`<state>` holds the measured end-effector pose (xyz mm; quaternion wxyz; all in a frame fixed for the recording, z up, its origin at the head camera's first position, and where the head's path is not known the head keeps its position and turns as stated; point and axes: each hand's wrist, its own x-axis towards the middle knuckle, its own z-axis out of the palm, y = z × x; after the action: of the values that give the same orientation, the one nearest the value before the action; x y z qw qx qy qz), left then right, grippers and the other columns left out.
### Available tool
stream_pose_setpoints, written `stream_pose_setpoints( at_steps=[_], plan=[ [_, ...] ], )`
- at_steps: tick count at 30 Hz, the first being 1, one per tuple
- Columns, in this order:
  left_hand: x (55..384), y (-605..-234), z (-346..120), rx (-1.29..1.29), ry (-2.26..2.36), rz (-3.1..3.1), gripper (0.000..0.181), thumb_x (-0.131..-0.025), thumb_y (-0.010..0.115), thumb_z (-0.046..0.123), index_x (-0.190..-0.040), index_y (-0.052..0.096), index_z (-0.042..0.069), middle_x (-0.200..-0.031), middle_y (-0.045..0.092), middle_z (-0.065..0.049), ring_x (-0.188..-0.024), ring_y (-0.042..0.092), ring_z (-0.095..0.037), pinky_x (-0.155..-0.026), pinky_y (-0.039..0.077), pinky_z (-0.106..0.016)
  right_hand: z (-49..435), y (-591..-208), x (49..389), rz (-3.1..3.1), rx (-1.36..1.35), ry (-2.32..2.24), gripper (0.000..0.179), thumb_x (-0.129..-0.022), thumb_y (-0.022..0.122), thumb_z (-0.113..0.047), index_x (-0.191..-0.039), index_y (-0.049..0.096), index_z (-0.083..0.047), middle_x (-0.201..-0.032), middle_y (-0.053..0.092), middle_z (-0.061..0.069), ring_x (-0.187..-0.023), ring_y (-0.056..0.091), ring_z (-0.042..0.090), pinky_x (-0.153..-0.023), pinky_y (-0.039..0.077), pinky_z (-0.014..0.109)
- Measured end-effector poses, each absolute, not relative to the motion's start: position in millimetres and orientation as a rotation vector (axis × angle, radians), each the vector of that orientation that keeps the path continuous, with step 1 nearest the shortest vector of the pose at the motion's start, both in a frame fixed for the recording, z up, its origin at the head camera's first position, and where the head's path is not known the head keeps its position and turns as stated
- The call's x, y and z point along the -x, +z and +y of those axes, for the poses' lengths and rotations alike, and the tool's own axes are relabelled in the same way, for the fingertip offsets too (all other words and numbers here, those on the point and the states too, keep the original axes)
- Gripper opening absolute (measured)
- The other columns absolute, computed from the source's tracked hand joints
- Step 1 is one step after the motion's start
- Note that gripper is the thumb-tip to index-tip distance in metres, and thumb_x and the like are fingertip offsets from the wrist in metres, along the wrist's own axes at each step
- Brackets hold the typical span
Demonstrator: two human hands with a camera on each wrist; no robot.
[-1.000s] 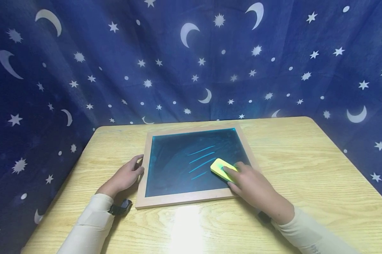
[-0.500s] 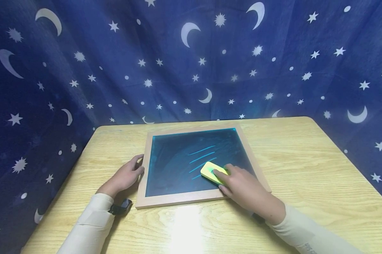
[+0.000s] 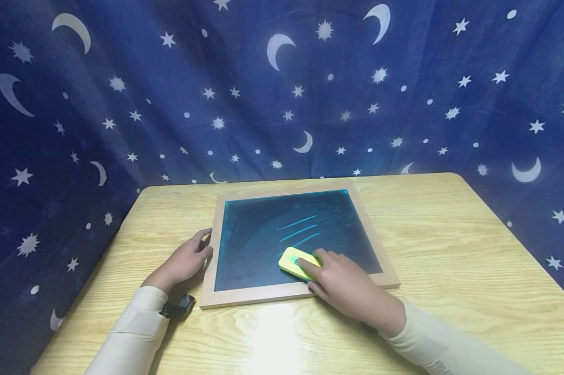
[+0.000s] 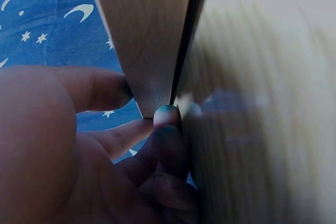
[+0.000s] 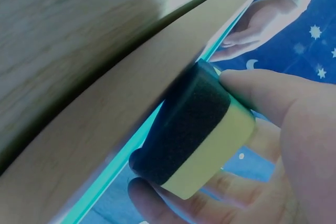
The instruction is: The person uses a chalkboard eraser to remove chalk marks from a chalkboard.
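A wood-framed chalkboard (image 3: 244, 250) lies on the table, with several blue chalk lines (image 3: 298, 233) on its dark face. My right hand (image 3: 349, 286) grips a yellow chalkboard eraser (image 3: 288, 260) near the board's lower edge. The right wrist view shows the eraser's dark felt layer (image 5: 191, 124) towards the board and thumb and fingers on opposite sides of its yellow body. Against the left side of the frame, my left hand (image 3: 180, 263) rests with thumb and fingertips touching the wood (image 4: 149, 35); its fingers are not wrapped round it.
The pale wooden table (image 3: 450, 250) extends around the board, with a bright glare patch at the front. A dark blue curtain (image 3: 244, 62) with moons and stars hangs behind and at both sides. A black band (image 3: 177, 307) is on the left wrist.
My right hand has slid the eraser left and slightly towards me across the board. The lowest chalk line no longer shows, and the eraser covers part of the line above. My left hand stays still.
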<state>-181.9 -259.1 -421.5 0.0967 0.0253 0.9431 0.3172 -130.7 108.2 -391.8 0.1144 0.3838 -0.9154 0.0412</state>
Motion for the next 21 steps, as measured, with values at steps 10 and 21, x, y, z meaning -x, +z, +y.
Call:
stream_pose_setpoints(
  at_steps=[10,21],
  plan=[
    [182.4,-421.8,-258.3,-0.066,0.942,2.791,0.058,-0.106,0.039,0.024,-0.156,0.024,0.000,-0.145,0.049,-0.032,-0.134,0.049,-0.048,-0.112,0.038,-0.062,99.9,-392.5,126.3,-2.702,-1.146,0.169,0.048,-0.091,0.073,-0.028,-0.137,0.061,-0.019,-0.105,0.061,0.008,-0.077,0.058,0.019,-0.066,0.053,0.035],
    [182.1,-421.0,-258.0,-0.062,0.934,2.794,0.058,-0.106,0.039,0.024,-0.156,0.023,-0.001,-0.143,0.050,-0.032,-0.132,0.051,-0.047,-0.111,0.039,-0.062,99.4,-395.8,126.8,-2.696,-1.109,0.191,0.048,-0.089,0.075,-0.028,-0.135,0.063,-0.020,-0.107,0.062,0.009,-0.081,0.062,0.019,-0.066,0.056,0.035]
  ],
)
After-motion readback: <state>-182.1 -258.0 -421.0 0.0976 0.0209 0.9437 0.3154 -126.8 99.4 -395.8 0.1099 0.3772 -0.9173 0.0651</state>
